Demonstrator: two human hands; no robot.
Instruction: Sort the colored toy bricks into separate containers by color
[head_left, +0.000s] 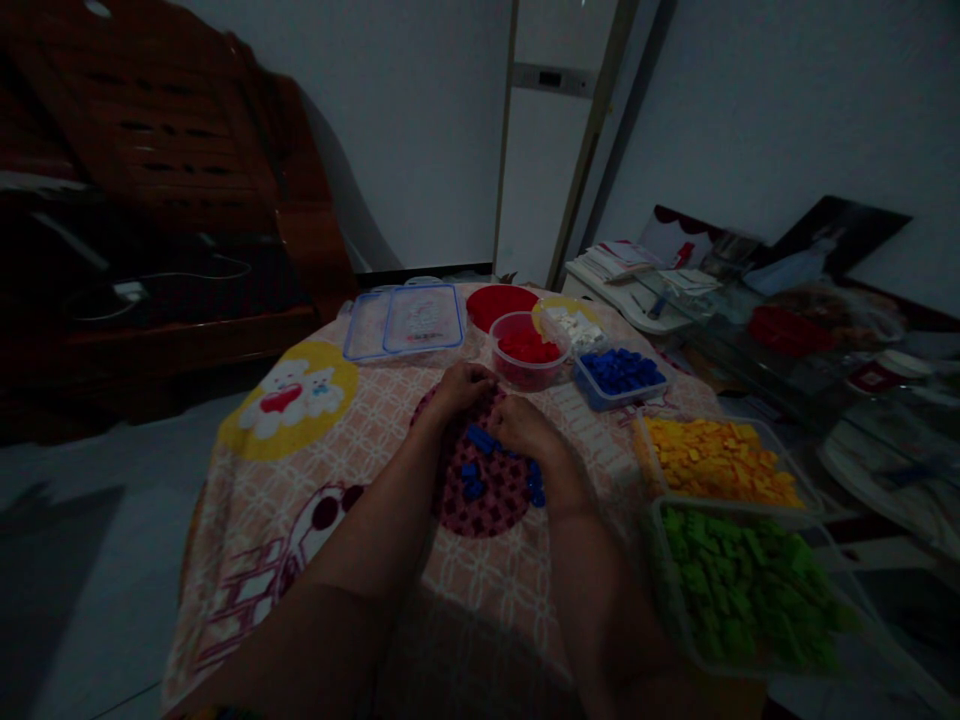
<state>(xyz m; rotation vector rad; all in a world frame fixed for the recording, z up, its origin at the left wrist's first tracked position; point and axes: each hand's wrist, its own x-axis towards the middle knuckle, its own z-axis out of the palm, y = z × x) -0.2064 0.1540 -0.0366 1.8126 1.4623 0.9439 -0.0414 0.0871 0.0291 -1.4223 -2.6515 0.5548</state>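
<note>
My left hand (463, 388) is over the far part of a dark red round mat (480, 515), its fingers bent together; what they hold, if anything, is hidden. Close beside it my right hand (523, 428) is closed, knuckles up, and its fingertips are also out of sight. A long blue toy brick (482, 438) lies against or just beside the right hand; contact is unclear. Nearer to me on the mat are several small blue bricks (471, 482). More blue pieces (535, 484) sit at the mat's right edge, by my right wrist.
Beyond my hands stands a round tub of red bricks (529, 347). Boxes of white bricks (577, 328), blue bricks (621, 371), yellow bricks (720, 460) and green bricks (750, 590) line the right side. Blue-rimmed lids (405, 320) lie at the back left on the patterned tablecloth (375, 440).
</note>
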